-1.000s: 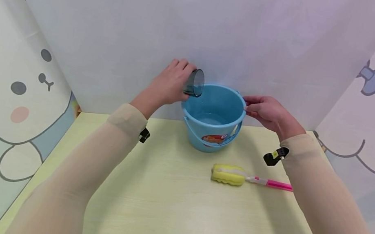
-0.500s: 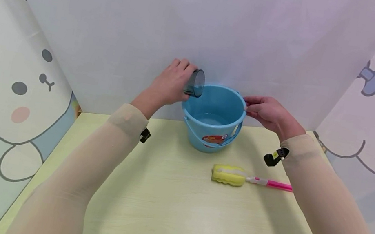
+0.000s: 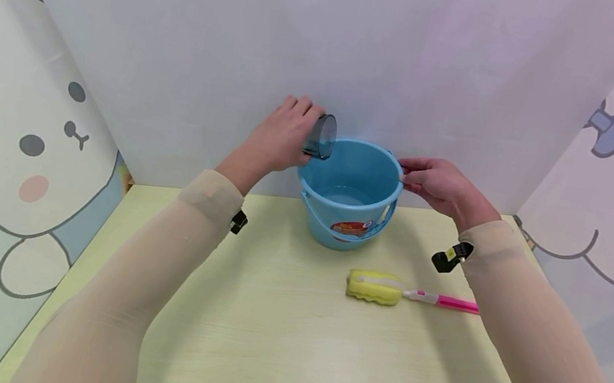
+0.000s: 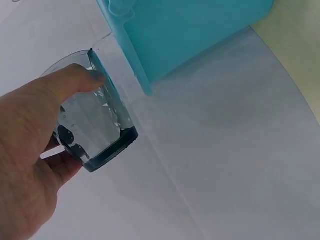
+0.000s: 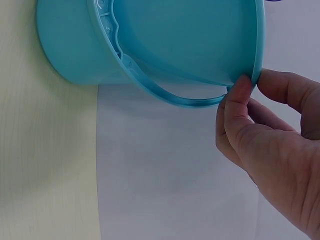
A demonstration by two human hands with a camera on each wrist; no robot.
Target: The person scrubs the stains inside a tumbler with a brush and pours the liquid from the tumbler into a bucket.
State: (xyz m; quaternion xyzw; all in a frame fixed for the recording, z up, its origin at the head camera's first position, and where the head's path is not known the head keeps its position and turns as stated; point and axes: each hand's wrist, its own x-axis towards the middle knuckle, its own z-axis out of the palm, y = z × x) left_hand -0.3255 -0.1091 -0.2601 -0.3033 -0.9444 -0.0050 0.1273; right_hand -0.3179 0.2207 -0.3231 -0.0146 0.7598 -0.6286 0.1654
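Observation:
My left hand (image 3: 282,136) holds a dark-tinted clear glass (image 3: 325,137), tipped on its side with its mouth toward the blue bucket (image 3: 316,210). In the left wrist view, thumb and fingers wrap the glass (image 4: 92,115), some liquid lies inside it, and a thin clear streak runs from its rim toward the bucket. The bucket stands upright, with a little water at its bottom. At its right side, my right hand (image 3: 437,179) pinches the rim between thumb and fingers, as the right wrist view shows near where the blue handle (image 5: 180,101) hangs down.
A bottle brush (image 3: 373,287) with a yellow sponge head and pink-and-white handle lies on the pale wooden table (image 3: 280,350), in front of the bucket. A white wall covering (image 3: 194,64) rises right behind the bucket; cartoon-printed panels (image 3: 16,217) flank the table.
The left hand and the glass have shifted very slightly to the right. The right hand, the bucket and the brush look unchanged.

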